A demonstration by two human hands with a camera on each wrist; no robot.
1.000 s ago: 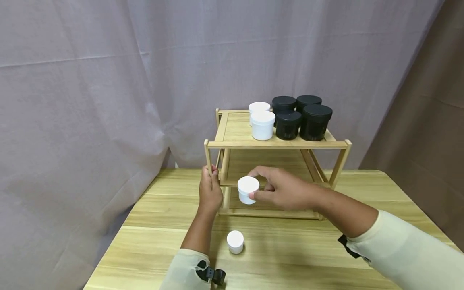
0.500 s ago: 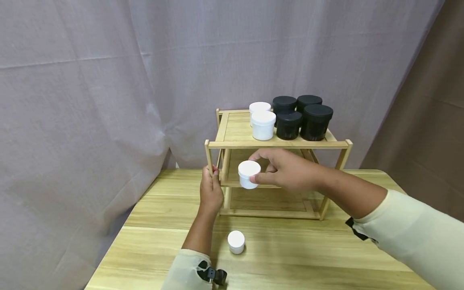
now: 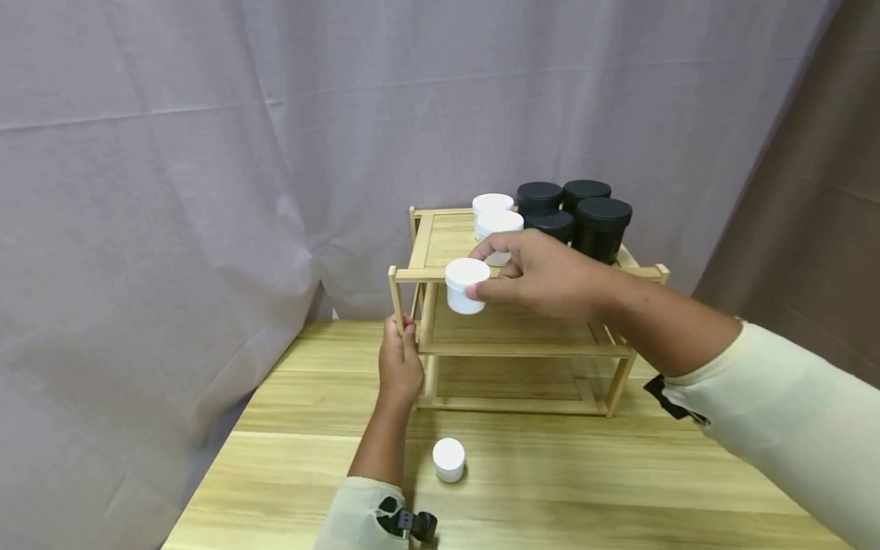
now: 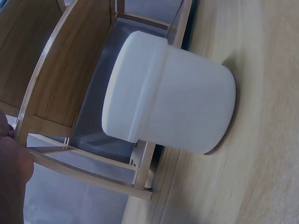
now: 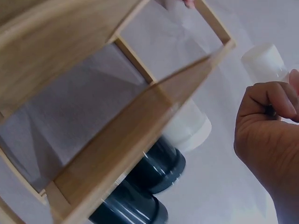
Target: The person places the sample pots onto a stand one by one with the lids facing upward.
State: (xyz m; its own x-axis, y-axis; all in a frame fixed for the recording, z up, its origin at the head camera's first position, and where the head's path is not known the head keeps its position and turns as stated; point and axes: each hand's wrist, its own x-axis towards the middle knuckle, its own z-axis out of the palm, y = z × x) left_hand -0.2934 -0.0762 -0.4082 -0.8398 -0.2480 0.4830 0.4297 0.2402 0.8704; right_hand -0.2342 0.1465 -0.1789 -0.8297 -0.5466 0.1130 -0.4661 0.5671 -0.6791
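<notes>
My right hand [image 3: 539,275] pinches a small white lidded jar [image 3: 465,286] between thumb and fingers, upright, in front of the top shelf's front rail. In the right wrist view the same jar [image 5: 265,63] shows beyond the curled fingers. My left hand [image 3: 401,359] grips the front left post of the wooden shelf rack [image 3: 522,350] at about middle-shelf height. A second small white jar [image 3: 449,460] stands on the table in front of the rack; it fills the middle of the left wrist view as a large white jar [image 4: 187,98].
On the top shelf stand two white jars [image 3: 492,205] at the left and several black jars [image 3: 602,225] to their right, partly behind my right hand. The rack rests on a wood-grain table [image 3: 309,428]. A grey curtain [image 3: 275,153] hangs behind.
My right hand has risen with the white jar from below the middle shelf's front edge to the level of the top shelf's front rail. The left hand stays on the post.
</notes>
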